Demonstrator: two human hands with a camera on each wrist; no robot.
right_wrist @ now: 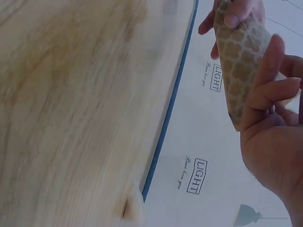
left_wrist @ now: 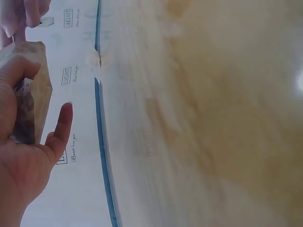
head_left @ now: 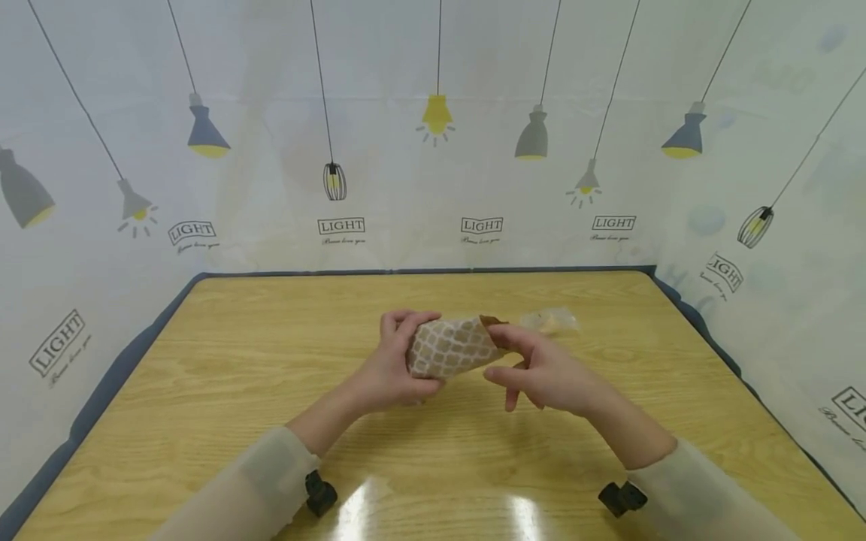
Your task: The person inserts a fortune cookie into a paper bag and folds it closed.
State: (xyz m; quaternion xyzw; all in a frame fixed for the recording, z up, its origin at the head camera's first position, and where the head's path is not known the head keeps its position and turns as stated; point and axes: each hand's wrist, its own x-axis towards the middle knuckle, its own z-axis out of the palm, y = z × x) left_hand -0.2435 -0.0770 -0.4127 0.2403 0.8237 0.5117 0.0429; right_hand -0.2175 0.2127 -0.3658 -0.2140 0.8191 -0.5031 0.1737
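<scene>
A paper bag (head_left: 449, 349) with a brown and white lattice pattern is held above the table, lying on its side. My left hand (head_left: 395, 368) grips its left end, fingers over the top and thumb beneath. The bag's right end has its brown mouth edge folded up. My right hand (head_left: 541, 368) is at that mouth, with the index finger at the edge and the thumb apart below it. In the right wrist view the same patterned bag (right_wrist: 241, 61) runs up to the left fingers, and the right hand (right_wrist: 274, 132) stands beside its lower end.
On the wooden table (head_left: 271, 338), behind the right hand, lies a small clear plastic packet (head_left: 551, 321) with something pale yellow inside. A white wall sheet (head_left: 406, 188) printed with lamps surrounds the table, with a dark blue border along the table's edge.
</scene>
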